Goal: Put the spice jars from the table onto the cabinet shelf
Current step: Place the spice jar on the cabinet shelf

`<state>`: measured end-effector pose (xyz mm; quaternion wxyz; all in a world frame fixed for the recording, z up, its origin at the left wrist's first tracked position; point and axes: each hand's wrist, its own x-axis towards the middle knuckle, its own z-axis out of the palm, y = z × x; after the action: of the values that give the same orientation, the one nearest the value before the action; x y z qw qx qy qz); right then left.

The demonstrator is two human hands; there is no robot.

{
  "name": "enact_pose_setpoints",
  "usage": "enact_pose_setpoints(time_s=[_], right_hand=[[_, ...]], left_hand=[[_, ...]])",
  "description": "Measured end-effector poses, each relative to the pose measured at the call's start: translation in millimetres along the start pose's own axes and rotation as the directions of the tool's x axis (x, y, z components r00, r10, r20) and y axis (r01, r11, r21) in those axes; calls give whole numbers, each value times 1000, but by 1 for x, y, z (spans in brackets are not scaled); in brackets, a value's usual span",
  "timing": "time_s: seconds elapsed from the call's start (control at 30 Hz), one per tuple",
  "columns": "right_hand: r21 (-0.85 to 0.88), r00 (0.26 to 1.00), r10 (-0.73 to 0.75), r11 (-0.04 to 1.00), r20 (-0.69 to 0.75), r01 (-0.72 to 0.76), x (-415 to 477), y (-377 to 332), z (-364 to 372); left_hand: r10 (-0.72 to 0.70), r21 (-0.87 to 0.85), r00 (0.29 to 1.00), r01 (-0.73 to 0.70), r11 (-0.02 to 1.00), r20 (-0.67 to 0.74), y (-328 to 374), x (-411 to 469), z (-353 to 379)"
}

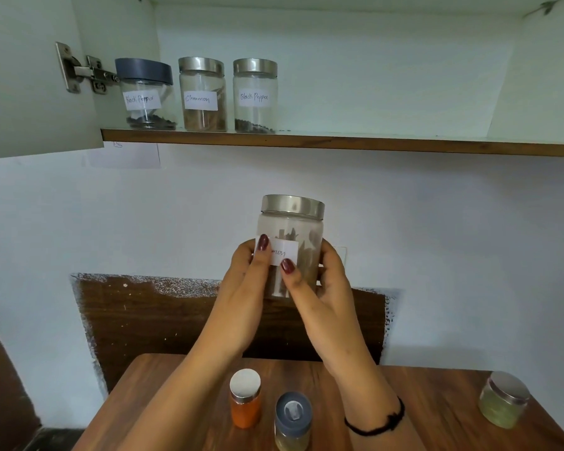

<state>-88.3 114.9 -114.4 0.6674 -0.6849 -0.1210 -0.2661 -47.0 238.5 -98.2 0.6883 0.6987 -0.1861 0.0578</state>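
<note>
A glass cinnamon jar with a steel lid and a white label is held upright in the air, between table and shelf. My left hand grips its left side, thumb on the label. My right hand grips its right side, thumb across the front. On the cabinet shelf stand three jars at the left: a black pepper jar with a dark lid, a cinnamon jar and a second black pepper jar. On the table stand an orange spice jar, a grey-lidded jar and a green-filled jar.
The cabinet door hangs open at the left on a metal hinge. The shelf's right part is bare. A white wall with a dark wooden panel stands behind the table.
</note>
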Motion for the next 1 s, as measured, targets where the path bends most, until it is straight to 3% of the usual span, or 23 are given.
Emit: enact_pose_setpoints(time_s=[0.1, 0.2, 0.33, 0.43, 0.67, 1.0], right_hand=[[94, 1000, 3, 996, 27, -6, -3, -6, -5], [170, 999, 23, 985, 49, -31, -5, -10, -9], [233, 994, 70, 969, 82, -87, -6, -13, -13], [248, 992, 78, 964, 96, -100, -7, -13, -13], [261, 996, 67, 962, 61, -81, -8, -10, -11], [266, 999, 29, 963, 40, -39, -6, -14, -22]], left_hand=[[0, -69, 995, 7, 998, 100, 7, -5, 1], [-9, -288, 996, 35, 957, 90, 13, -17, 2], [-71, -334, 997, 61, 941, -18, 5, -7, 0], [-98, -404, 995, 99, 909, 23, 2, -6, 0], [-62, -360, 966, 152, 920, 250, 5, -13, 13], [37, -367, 973, 51, 929, 229, 6, -15, 27]])
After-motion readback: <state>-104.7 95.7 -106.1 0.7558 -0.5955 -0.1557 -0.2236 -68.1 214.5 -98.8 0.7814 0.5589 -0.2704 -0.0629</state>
